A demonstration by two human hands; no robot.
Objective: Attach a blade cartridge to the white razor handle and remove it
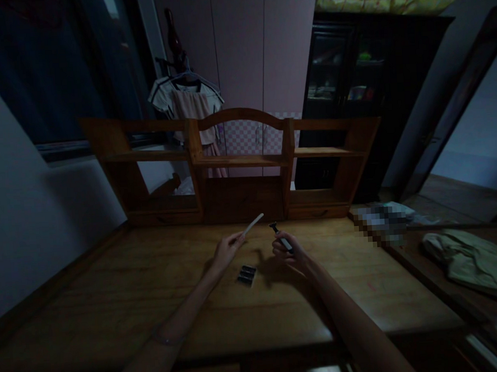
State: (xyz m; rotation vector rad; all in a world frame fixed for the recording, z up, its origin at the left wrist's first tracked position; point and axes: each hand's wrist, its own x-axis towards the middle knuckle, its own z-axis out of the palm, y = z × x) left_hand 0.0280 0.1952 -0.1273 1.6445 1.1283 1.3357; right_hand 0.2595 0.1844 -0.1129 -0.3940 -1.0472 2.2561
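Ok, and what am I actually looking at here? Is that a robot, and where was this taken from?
No machine shows here: these are a person's own bare hands. The one picture comes from a camera worn on that person's head, looking forward and down. The left hand holds a pale flat stick; the right hand grips what looks like a razor. Between their forearms, a small pack with dark bars lies on the wooden desk. A wooden shelf unit stands at the far edge.

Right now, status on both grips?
Left grip: holding pale flat strip. Right grip: holding black-and-white razor. Small dark three-barred pack on wooden tabletop. Nothing between strip and razor.
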